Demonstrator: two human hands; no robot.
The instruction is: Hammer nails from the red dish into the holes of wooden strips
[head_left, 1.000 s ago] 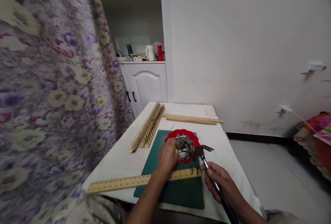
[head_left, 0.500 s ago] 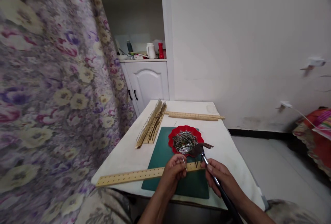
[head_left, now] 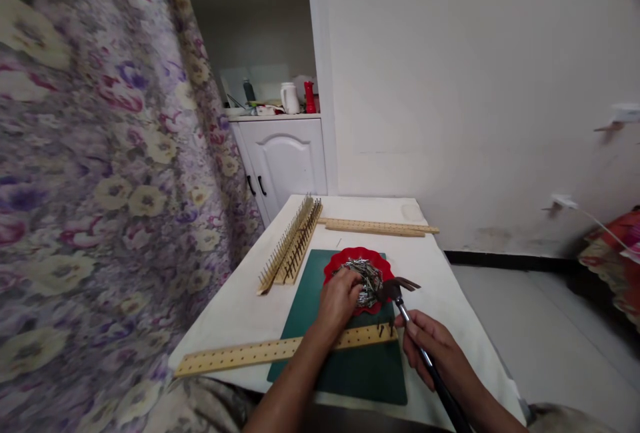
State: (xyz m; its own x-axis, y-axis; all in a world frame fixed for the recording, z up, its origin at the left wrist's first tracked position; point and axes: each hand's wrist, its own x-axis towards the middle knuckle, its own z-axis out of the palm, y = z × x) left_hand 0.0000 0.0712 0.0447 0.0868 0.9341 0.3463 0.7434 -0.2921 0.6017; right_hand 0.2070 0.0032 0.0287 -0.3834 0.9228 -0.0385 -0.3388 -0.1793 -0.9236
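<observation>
My left hand dips into a red scalloped bowl heaped with loose metal nails. Its fingers are bent and drawn together, and their tips are hidden among the nails. In my right hand is a claw hammer, gripped around the handle, its head raised near the bowl's right rim. Below the bowl lies a pale wooden strip with rows of holes, across a green mat. Dark nails stand upright in the strip's right end, close to my right fingers.
Two wooden strips studded with upright nails lie at the table's left. More holed strips rest along the back of the white-covered table. A floral curtain hangs at left; a wall rises behind.
My left hand has moved from above the wooden strip, where it pinched a nail, forward into the bowl. My right hand still grips the hammer, nearly in place.
</observation>
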